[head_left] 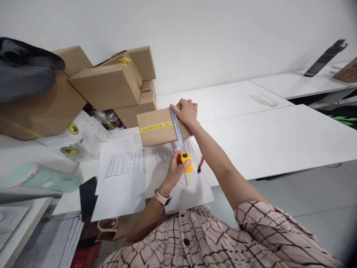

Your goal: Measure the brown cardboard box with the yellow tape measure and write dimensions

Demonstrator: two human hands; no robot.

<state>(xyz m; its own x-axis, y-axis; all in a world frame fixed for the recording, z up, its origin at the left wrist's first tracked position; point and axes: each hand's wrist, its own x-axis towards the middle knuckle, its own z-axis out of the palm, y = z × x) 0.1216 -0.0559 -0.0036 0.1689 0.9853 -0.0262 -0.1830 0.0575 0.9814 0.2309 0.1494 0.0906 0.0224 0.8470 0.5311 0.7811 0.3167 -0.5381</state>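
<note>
The left fingers (176,158) pinch the yellow tape measure (185,156), thumb on top. Its blade (177,130) stretches forward across the carton (156,138) to the right fingers (176,109), which are bent, thumb at the blade's end by the carton's far edge; whether they pinch it I cannot tell. The carton lies on the tabletop (264,137), a red pen (200,165) nearby.

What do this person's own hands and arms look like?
The ungloved left hand has a dark watch on a pale pink band at its wrist. The right hand is bare; the right sleeve is pale pink with dark crossing lines.
</note>
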